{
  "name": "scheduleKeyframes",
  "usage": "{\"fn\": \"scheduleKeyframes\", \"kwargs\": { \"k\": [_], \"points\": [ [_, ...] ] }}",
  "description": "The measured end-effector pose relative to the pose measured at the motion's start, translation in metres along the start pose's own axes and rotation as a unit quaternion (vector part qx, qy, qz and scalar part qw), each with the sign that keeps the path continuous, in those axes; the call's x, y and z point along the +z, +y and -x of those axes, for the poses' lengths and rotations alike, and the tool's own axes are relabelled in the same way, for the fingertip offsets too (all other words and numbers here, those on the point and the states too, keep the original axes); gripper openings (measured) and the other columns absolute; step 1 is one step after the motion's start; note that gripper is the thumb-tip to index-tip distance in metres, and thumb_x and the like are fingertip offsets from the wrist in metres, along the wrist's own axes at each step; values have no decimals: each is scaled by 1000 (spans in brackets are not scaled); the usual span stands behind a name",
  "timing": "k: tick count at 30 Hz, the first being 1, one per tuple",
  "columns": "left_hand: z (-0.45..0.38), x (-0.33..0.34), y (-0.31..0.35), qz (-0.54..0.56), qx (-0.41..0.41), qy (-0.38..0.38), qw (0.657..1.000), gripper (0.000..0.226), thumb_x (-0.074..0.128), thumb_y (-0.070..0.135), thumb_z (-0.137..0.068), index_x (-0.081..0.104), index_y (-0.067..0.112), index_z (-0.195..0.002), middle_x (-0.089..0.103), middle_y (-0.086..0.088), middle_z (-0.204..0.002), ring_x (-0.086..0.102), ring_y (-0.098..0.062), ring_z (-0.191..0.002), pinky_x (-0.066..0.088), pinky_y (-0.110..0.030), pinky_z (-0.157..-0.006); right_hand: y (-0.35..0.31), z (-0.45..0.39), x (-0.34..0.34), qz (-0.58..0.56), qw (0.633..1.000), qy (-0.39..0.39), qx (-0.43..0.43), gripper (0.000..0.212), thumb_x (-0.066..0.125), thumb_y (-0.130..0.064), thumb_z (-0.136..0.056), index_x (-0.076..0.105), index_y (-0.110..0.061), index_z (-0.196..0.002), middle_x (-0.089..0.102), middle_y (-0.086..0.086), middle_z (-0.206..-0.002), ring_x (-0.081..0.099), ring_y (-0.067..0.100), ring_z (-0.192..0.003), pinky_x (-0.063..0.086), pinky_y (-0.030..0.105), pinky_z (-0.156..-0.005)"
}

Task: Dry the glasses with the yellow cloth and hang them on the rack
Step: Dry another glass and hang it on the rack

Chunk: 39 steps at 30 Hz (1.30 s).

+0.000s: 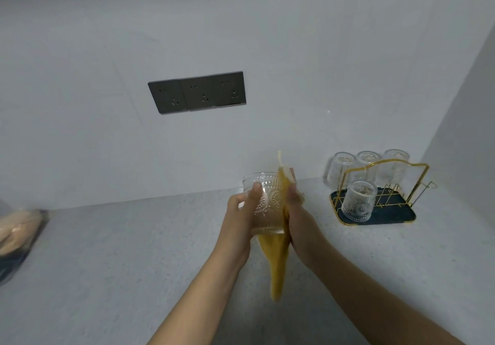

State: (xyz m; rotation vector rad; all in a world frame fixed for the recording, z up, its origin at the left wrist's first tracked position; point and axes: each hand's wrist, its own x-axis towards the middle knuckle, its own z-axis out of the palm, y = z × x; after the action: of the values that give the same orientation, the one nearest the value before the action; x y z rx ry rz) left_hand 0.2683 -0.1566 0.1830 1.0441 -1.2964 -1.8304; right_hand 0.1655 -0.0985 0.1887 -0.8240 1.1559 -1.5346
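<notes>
Hands (242, 210) grip glass (263, 204), cloth (278, 264) right

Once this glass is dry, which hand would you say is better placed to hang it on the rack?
Probably the left hand: it already grips the glass, while the right hand holds the yellow cloth. The rack stands to the right, though.

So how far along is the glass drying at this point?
Done: four glasses already sit upside down on the gold rack. In hand: the left hand grips a fifth glass while the right hand presses the yellow cloth against it. Left: finishing it and hanging it.
</notes>
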Motion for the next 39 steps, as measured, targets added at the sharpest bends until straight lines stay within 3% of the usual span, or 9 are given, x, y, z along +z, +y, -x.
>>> {"fn": "scheduleKeyframes", "kwargs": {
  "k": [3, 6, 14, 18, 24, 28, 31, 36, 39],
  "points": [
    [1, -3, 2, -7, -9, -124, 992, 61, 74, 35, -79, 49, 27, -134, 66, -10, -124, 63, -35, -113, 53, -51, -92, -8, -5, -7, -44, 999, -12, 11, 69, 18, -57, -90, 46, -10, -133, 64, 13, -120, 62, 24, -110, 47, 42, -98],
    [2, -3, 1, 31, 14, -160, 987, 75, 75, 18, -78, 38, 29, -143, 67, -13, -121, 62, -40, -112, 51, -50, -95, -10, -8, -11, -58, 998, -14, 6, 71, 16, -59, -91, 47, -10, -131, 64, 14, -119, 62, 26, -110, 45, 45, -100],
    [12, 13, 5, 80, 49, 29, 995, 78, 83, 36, -67, 41, 18, -131, 74, -5, -100, 73, -22, -90, 58, -35, -77, -16, -3, 0, 12, 992, -22, -126, 69, 19, -62, -88, 14, -27, -147, 42, -9, -140, 53, -7, -114, 47, 10, -83],
    [18, 22, 8, 52, 56, 20, 997, 77, 82, 41, -67, 43, 17, -129, 69, -12, -112, 72, -23, -93, 60, -35, -78, -23, -11, 3, 85, 977, 58, -184, 111, 34, -90, -61, 13, -24, -147, 24, -21, -145, 34, -17, -124, 37, 2, -91],
    [24, 26, 9, 88, 13, -35, 995, 62, 73, 36, -68, 51, 7, -118, 71, -10, -85, 71, -25, -77, 58, -37, -73, -22, -20, -2, 161, 931, 230, -234, 41, 27, -66, -76, 45, -44, -106, 50, -3, -112, 52, 21, -111, 47, 41, -93],
    [27, 24, 10, 178, -74, -83, 978, 62, 77, 35, -72, 55, 4, -121, 70, -20, -102, 70, -34, -90, 59, -42, -77, -33, -24, -8, 178, 925, 227, -249, 50, 23, -64, -83, 58, -31, -97, 61, 3, -93, 60, 23, -90, 51, 45, -80],
    [27, 25, 11, 166, -70, -83, 980, 57, 69, 42, -79, 58, 7, -123, 68, -23, -111, 68, -33, -97, 58, -42, -84, -31, -22, -6, 151, 935, 211, -242, 54, 26, -65, -84, 55, -36, -117, 57, 1, -115, 54, 20, -111, 48, 50, -93],
    [19, 25, 7, 46, 42, -81, 995, 60, 71, 44, -80, 57, 9, -126, 70, -17, -106, 68, -29, -94, 57, -35, -81, -23, -11, 2, 178, 936, 132, -274, 76, 21, -78, -79, 26, -37, -143, 24, -39, -139, 17, -2, -139, 23, 31, -113],
    [16, 24, 7, 43, 72, -84, 993, 48, 61, 43, -86, 62, 15, -125, 72, -12, -109, 69, -25, -100, 56, -31, -77, -7, -7, 13, 192, 943, 111, -248, 58, 17, -79, -79, 10, -62, -134, 8, -17, -155, 8, 5, -143, 20, 35, -114]
  ]
}}
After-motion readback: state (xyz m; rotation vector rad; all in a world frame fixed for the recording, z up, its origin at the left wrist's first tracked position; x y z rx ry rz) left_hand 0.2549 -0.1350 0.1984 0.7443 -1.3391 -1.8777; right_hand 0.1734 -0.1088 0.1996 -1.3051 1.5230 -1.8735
